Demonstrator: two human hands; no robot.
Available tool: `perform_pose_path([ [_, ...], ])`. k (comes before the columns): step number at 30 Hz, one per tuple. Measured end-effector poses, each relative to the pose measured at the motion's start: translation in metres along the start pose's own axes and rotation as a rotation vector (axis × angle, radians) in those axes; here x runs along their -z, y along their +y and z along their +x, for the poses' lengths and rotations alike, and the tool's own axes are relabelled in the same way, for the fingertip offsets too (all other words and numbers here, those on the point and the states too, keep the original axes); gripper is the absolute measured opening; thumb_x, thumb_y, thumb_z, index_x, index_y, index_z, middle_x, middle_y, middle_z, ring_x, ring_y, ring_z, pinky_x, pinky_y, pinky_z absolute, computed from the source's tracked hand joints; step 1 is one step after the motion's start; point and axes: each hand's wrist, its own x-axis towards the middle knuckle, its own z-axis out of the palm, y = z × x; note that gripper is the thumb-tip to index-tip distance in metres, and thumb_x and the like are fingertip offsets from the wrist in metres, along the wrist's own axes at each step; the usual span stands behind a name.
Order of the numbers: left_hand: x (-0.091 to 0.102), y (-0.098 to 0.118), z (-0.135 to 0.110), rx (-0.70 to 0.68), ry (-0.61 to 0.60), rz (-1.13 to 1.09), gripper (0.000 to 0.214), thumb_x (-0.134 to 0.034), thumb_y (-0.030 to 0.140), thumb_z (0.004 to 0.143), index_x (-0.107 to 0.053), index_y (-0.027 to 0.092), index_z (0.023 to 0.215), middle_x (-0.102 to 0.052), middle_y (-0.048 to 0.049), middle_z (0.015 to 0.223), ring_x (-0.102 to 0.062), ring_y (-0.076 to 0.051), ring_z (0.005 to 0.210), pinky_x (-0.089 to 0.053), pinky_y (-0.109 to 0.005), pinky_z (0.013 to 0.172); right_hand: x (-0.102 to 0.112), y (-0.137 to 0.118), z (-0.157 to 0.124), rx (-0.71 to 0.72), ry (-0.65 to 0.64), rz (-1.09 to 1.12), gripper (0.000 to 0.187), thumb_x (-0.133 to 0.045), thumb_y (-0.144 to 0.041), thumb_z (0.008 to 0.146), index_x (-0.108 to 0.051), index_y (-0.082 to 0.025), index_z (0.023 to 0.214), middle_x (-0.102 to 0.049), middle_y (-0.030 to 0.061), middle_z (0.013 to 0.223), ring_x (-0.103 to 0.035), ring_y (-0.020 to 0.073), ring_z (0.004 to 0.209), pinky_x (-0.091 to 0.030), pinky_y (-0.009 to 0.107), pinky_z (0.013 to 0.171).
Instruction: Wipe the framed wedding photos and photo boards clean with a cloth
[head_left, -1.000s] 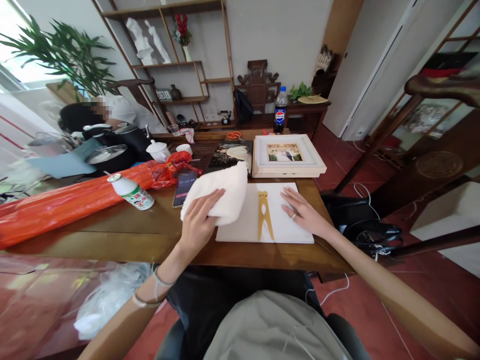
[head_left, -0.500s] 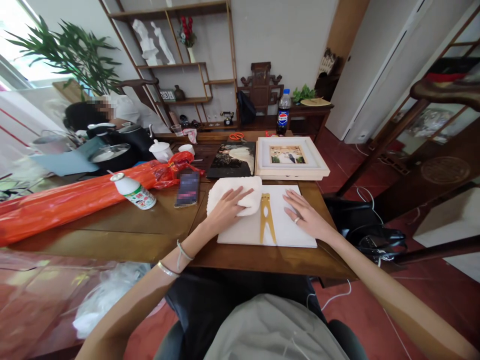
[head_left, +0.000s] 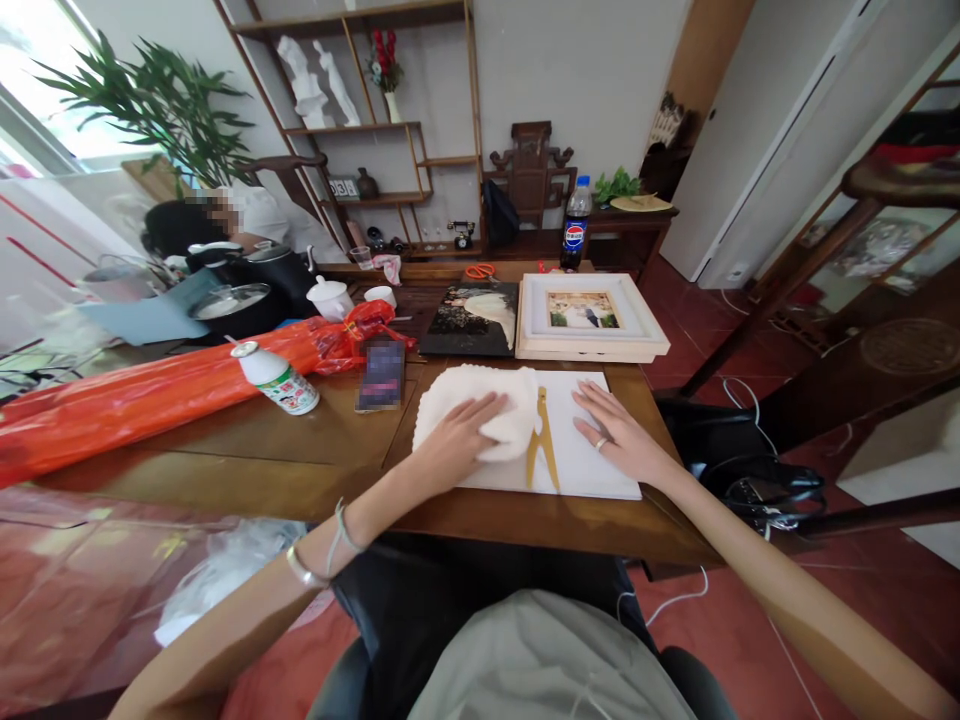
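A white board (head_left: 585, 455) lies flat on the wooden table (head_left: 315, 450) in front of me. My left hand (head_left: 454, 440) presses a white cloth (head_left: 480, 405) onto the board's left part, fingers laid flat over it. My right hand (head_left: 619, 430), with a ring, rests flat and open on the board's right part. Between the hands a gold stand piece (head_left: 544, 450) lies on the board, its top end touching the cloth's edge.
Behind the board are a cream picture frame (head_left: 592, 318) and a dark photo print (head_left: 474, 320). A phone (head_left: 381, 375), a small white bottle (head_left: 276, 378) and a long orange plastic bag (head_left: 135, 395) lie to the left. Another person sits at far left. A black bag (head_left: 739, 465) is on the floor right.
The cloth came down from a raised bundle onto the board and spread flatter; my left hand slid with it toward me along the left part. My right hand stayed put.
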Motion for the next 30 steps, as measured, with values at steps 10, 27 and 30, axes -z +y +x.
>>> perform_pose_path([
  [10,-0.009,-0.03,0.037,0.019,-0.03,0.092,0.028,-0.054,0.013,0.086,-0.069,0.019,0.109,-0.037,-0.005,0.151,-0.033,-0.029,0.139,-0.035,-0.049,0.107,0.001,-0.002,-0.001,-0.015,-0.012,-0.007,0.057,-0.044,-0.05,0.094,-0.043,-0.022,0.143,-0.03,0.0082,0.155,-0.022,0.0257,0.146,-0.021,0.052,0.119],
  [27,-0.002,-0.01,0.015,0.068,-0.076,-0.007,0.036,-0.054,0.012,0.084,-0.065,0.018,0.118,-0.031,-0.0099,0.154,-0.027,-0.033,0.142,-0.028,-0.054,0.112,0.002,-0.004,0.0,-0.017,-0.009,0.017,0.056,-0.046,-0.05,0.093,-0.045,-0.023,0.142,-0.032,0.0076,0.155,-0.024,0.027,0.145,-0.022,0.053,0.119],
  [30,-0.011,-0.033,0.039,0.098,-0.032,0.031,0.039,-0.051,0.013,0.087,-0.061,0.017,0.124,-0.033,-0.0107,0.153,-0.029,-0.032,0.141,-0.03,-0.052,0.111,0.002,-0.005,0.0,-0.036,0.041,0.033,0.054,-0.049,-0.049,0.092,-0.05,-0.022,0.138,-0.038,0.0091,0.152,-0.029,0.028,0.143,-0.027,0.053,0.117],
])
